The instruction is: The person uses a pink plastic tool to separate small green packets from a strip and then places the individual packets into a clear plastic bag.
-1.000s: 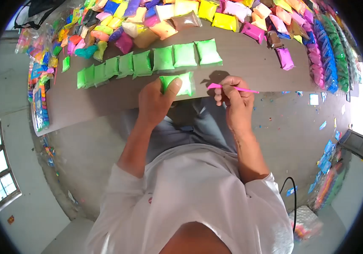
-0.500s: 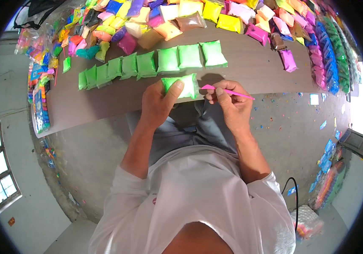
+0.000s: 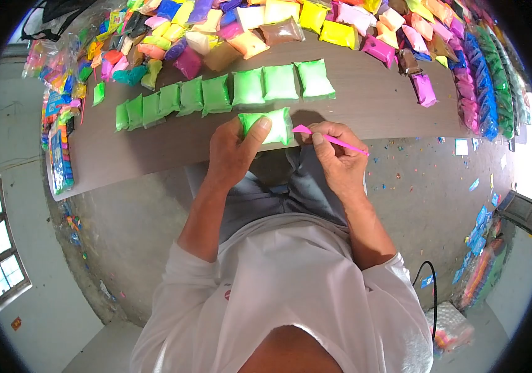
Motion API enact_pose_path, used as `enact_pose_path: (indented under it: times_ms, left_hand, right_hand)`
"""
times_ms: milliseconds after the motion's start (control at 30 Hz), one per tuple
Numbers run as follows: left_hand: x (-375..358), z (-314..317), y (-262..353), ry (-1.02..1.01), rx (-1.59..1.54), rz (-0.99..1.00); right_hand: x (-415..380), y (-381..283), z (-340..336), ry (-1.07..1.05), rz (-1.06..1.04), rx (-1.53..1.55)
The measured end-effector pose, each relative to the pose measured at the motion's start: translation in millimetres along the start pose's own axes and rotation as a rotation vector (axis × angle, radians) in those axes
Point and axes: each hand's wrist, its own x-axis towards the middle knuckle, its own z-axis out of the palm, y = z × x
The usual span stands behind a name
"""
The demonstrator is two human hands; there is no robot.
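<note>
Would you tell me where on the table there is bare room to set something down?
One patch of table lies between the row of green packets, the left hand and the near edge. Another lies between that row's right end and the purple-pink packet. It is crowded at the far side, under the heap of coloured packets.

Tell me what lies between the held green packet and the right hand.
The pointed end of the pink tool, which the right hand holds towards the green packet; the head view shows it.
</note>
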Motion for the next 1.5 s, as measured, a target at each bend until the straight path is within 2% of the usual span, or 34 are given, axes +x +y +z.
enact_pose_path:
  times_ms: [233, 467, 533, 867, 967, 1033, 1167, 1267, 1433, 1500]
  left_hand:
    - [-1, 1, 4, -0.008, -0.021, -0.011]
    - [0, 1, 0, -0.007, -0.028, 0.003]
    - [0, 0, 0, -0.007, -0.024, -0.001]
    - [0, 1, 0, 0.001, 0.009, -0.014]
    - [0, 1, 0, 0.001, 0.014, -0.018]
    - [0, 1, 0, 0.004, 0.010, -0.021]
    - [-1, 0, 6, 0.007, 0.010, -0.017]
    - [-1, -1, 5, -0.008, 0.030, -0.031]
    - [1, 0, 1, -0.010, 0.055, 0.000]
    - [1, -2, -1, -0.016, 0.095, 0.005]
  right_hand:
    - [-2, 0, -1, -0.002, 0.005, -0.117]
    - [0, 1, 0, -0.006, -0.016, -0.033]
    - [0, 0, 0, -0.054, -0.050, -0.124]
    - [-1, 2, -4, -0.080, -0.019, -0.159]
    - [-1, 3, -3, -0.068, -0.010, -0.123]
    - [-2, 0, -2, 0.014, 0.017, -0.080]
    - [-2, -3, -5, -0.047, -0.019, -0.143]
    - [-1, -5, -5, 0.013, -0.046, -0.118]
    - [7, -24, -1, -0.010, 0.210, 0.033]
    - [10, -23, 2, 0.007, 0.239, 0.075]
